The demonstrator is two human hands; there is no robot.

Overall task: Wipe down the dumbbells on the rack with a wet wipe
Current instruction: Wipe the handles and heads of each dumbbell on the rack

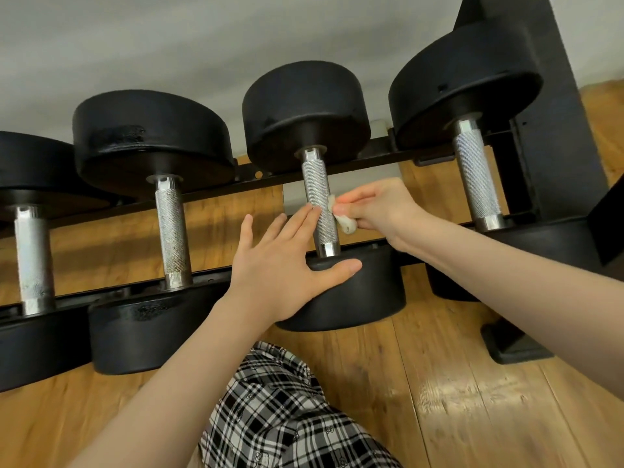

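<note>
Risk entry: I'm pinching a small wet wipe (342,220) in my right hand (378,211) against the knurled handle (319,204), left hand (287,261) splayed flat bracing the dumbbell head (354,292) — the wad is likely snagging or slipping off.

Floor (439,383): wood planks, glossy.
Wall (169,45): plain grey, behind.
Garment (287,410): black-and-white plaid, at bottom centre.

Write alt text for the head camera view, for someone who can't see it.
A right hand pinches a wet wipe against a dumbbell's knurled handle while the open left hand steadies it. Four black dumbbells sit on a rack above a wood floor.
</note>
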